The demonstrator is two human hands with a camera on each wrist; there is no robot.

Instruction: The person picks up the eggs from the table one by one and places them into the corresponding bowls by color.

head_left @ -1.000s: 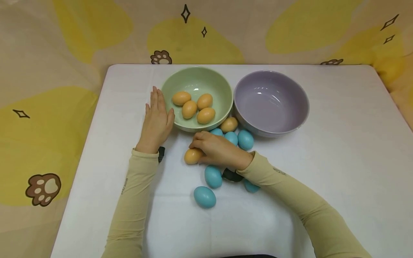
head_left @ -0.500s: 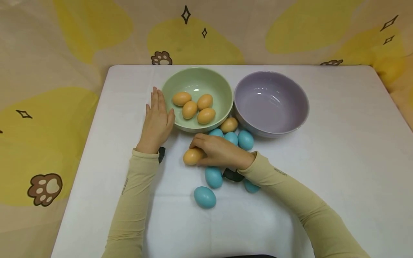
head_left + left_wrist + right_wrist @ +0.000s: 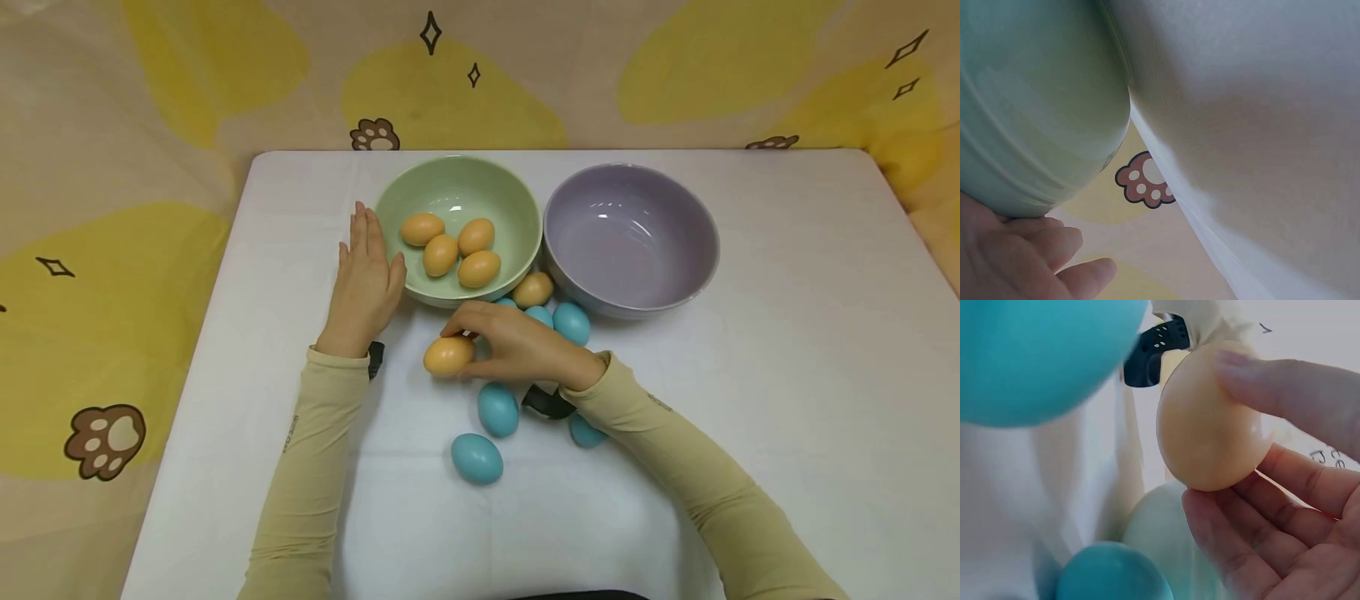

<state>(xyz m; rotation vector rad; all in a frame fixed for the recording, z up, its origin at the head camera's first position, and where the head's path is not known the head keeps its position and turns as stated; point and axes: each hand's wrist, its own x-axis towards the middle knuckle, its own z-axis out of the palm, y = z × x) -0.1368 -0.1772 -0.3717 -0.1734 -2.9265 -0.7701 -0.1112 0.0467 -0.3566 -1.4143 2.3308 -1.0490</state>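
Note:
My right hand (image 3: 517, 342) pinches an orange egg (image 3: 447, 357) between thumb and fingers, in front of the green bowl (image 3: 517, 196). The right wrist view shows the thumb on one side of this egg (image 3: 1207, 425) and fingertips on the other. Fingers straight, my left hand (image 3: 363, 279) rests against the green bowl's left side. In the left wrist view its fingers (image 3: 1054, 244) touch the bowl's outer wall (image 3: 1041, 106). Several orange eggs (image 3: 440, 255) lie inside that bowl. One more orange egg (image 3: 532, 289) sits between the two bowls.
A purple bowl (image 3: 630, 242) stands right of the green one, with nothing in it. Blue eggs lie about the right hand: one (image 3: 572, 323) by the purple bowl, one (image 3: 498, 409) below the hand, another (image 3: 477, 458) nearer the front. The white table (image 3: 810, 350) meets a patterned cloth behind.
My right hand has risen slightly with the orange egg, which shows more fully past the fingers. The left hand has stayed against the green bowl.

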